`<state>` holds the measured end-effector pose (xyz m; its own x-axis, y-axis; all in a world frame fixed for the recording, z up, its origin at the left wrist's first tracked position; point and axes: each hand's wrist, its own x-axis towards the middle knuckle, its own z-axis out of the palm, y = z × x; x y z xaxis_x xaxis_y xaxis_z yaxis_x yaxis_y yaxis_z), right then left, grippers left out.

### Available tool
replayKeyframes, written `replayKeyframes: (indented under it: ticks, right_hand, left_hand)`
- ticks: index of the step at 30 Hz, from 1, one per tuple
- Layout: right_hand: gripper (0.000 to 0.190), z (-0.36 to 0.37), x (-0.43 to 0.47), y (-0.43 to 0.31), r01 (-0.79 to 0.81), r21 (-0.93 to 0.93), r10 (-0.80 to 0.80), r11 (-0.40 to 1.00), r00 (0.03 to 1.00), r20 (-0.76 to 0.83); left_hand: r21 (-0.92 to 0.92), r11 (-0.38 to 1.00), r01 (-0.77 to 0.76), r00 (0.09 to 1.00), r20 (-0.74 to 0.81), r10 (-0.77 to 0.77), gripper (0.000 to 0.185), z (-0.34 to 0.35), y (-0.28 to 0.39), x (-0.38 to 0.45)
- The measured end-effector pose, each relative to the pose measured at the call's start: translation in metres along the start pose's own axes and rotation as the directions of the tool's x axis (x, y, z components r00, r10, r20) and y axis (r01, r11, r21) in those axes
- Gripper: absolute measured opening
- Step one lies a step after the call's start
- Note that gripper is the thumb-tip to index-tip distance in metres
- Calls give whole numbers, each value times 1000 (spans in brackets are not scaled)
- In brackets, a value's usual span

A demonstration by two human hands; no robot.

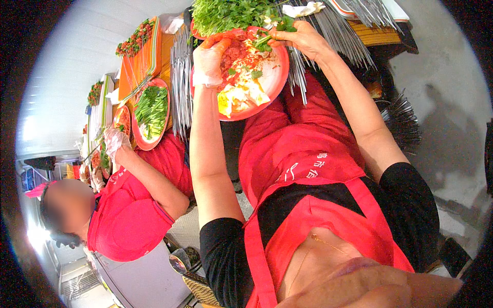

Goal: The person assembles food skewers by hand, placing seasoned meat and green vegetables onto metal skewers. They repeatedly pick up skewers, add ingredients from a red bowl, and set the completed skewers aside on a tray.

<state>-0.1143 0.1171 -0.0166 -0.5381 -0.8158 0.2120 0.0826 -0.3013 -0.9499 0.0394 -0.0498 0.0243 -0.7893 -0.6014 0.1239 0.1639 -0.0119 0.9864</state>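
Note:
A round red-rimmed plate (278,82) sits before me at the table's near edge, over my lap. It carries red, seasoned minced or chopped meat (235,57), a crumpled whitish-yellow piece (240,98) and a few loose green leaves. In a clear plastic glove, my left hand (208,61) rests at the plate's left side, its stained fingers curled at the meat; whether they grip any is unclear. At the upper right of the plate, my right hand (302,40) pinches a small bunch of leafy coriander (263,43). More coriander (235,15) is heaped just beyond the plate.
Metal skewers (181,82) lie left of the plate, with more skewers (342,34) to its right. A crumpled white cloth or tissue (303,9) lies beyond. At left, a co-worker (131,208) in red sits near a plate of cut green stems (152,109) and an orange tray (138,69) of loaded skewers.

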Motion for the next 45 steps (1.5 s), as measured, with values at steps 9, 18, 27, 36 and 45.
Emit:
replayKeyframes:
  ticks: [9, 18, 27, 36, 45]
  right_hand:
    - [22, 8, -5, -17, -31, -82, 48, 996, 977, 208]
    - [31, 28, 10, -9, 118, -329, -31, 937, 966, 258]
    - [17, 30, 16, 0, 587, -652, -560, 479, 777, 288]
    - [18, 16, 19, 1, 616, -597, -506, 514, 779, 369]
    - [21, -79, 32, -16, 501, -778, -166, 380, 864, 476]
  left_hand:
    - [22, 1000, 7, 1000, 12, -7, 20, 9, -21, 5]
    - [697, 522, -492, 871, 392, 297, 25, -8, -48, 16]
    - [314, 880, -356, 916, 301, 264, 26, -3, -58, 18]
    - [-423, 872, 247, 949, 287, -129, 27, 7, -47, 1]
    - [-383, 907, 175, 973, 211, -98, 25, 16, -48, 7]
